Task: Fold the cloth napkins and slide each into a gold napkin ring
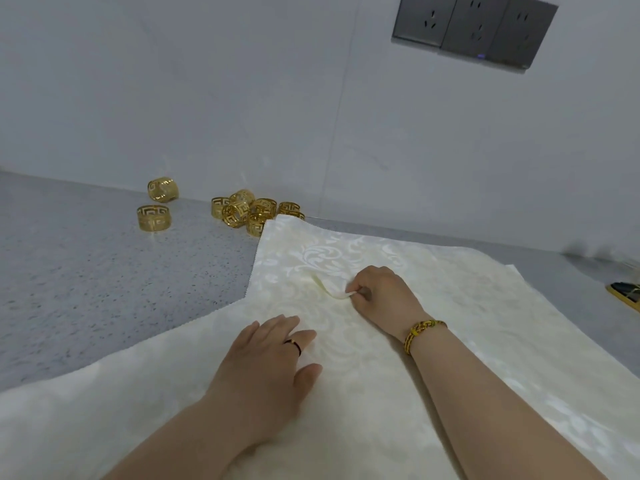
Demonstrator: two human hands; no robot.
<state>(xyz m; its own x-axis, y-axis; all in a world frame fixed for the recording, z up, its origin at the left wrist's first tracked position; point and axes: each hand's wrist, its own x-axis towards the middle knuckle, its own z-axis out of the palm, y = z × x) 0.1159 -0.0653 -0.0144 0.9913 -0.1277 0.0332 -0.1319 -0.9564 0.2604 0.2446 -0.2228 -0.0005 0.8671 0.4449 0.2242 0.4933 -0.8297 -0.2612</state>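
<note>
The left hand (273,355) lies flat, fingers straight, on the cream napkin (450,341) — just beyond it the right hand (381,292) pinches up a small fold, gold napkin rings (242,211) well beyond both.

Wall (242,98): pale grey, smooth, beyond the fingers (282,325). Outlet panel (474,29): dark grey, 3 sockets, on wall up & right of fingers. Desk (86,271): grey speckled top, left of fingers. Light: soft.
</note>
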